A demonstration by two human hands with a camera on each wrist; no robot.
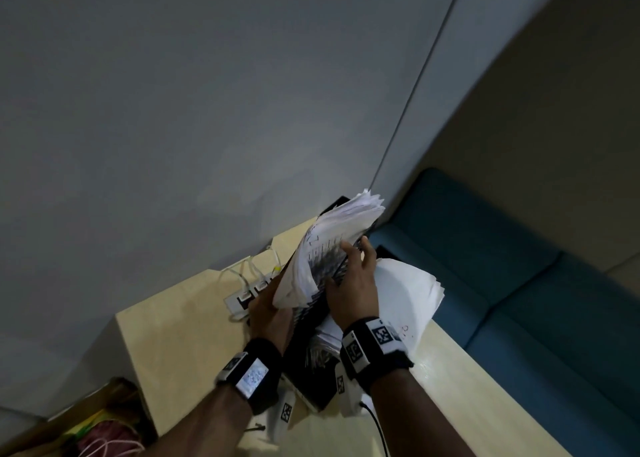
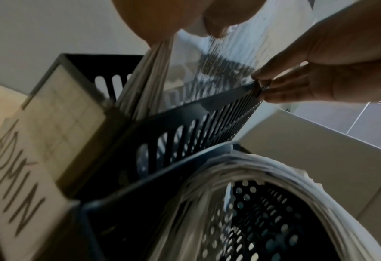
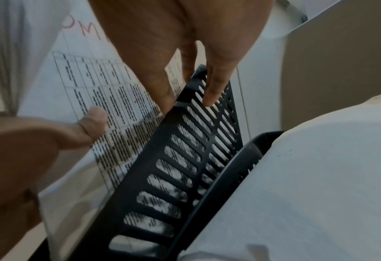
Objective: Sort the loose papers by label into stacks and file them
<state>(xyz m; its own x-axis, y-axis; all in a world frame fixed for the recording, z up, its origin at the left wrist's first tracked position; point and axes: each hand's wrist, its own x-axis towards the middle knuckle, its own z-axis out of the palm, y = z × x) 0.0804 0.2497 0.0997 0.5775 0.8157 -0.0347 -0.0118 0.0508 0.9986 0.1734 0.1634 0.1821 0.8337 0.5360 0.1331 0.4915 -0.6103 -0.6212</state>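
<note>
A thick stack of white printed papers [image 1: 329,248], its top sheet a table of figures, stands tilted in the slot of a black slotted plastic file holder [image 3: 185,159] near the far edge of the pale wooden desk [image 1: 180,335], close to its right corner. The left hand [image 1: 268,309] wraps the stack's lower left side, thumb on the top sheet, apparently so the sheets stay together as one block while they go in. The right hand [image 1: 356,276] pinches the holder's slotted divider wall, fingers [image 3: 216,84] draped over its top edge; this looks meant to steady the wall, perhaps spreading the slot, so the stack does not catch. A handwritten "ADMIN" paper label [image 2: 21,185] on the holder's front suggests this slot is chosen by label. Just beside it, toward the desk's right edge, a second perforated black compartment [image 2: 263,220] already holds curled white sheets [image 1: 408,294]. A white power strip [image 1: 242,299] lies by the desk's far edge.
</note>
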